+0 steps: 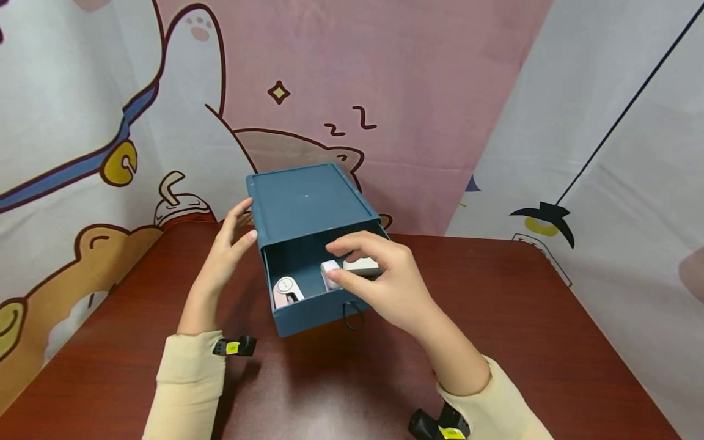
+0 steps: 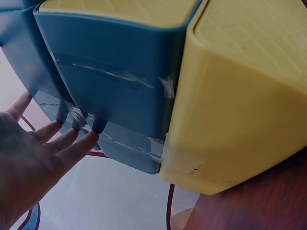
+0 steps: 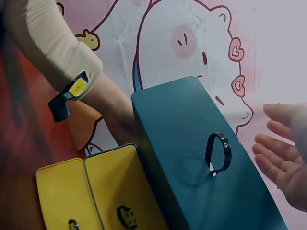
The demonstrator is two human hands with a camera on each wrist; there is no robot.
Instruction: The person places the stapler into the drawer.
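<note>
A blue drawer unit [image 1: 308,198] stands on the table with its top drawer [image 1: 319,315] pulled out. Inside lie a pale pink and white gadget with a round dial [image 1: 286,286], a small white object [image 1: 330,275] and a flat whitish piece [image 1: 363,266] partly behind my right hand. My left hand [image 1: 222,250] rests its spread fingertips against the unit's left side, as the left wrist view confirms. Over the drawer hovers my right hand [image 1: 385,275], thumb and fingers curved apart with a gap between them; its thumb overlaps the small white object in the head view.
A black loop handle [image 3: 218,155] hangs on the blue drawer front. Below are yellow drawers [image 3: 120,177] with similar loops. Clear tape [image 2: 115,74] runs along the unit's side. The brown table [image 1: 495,342] extends to both sides, before a printed cloth [image 1: 418,91].
</note>
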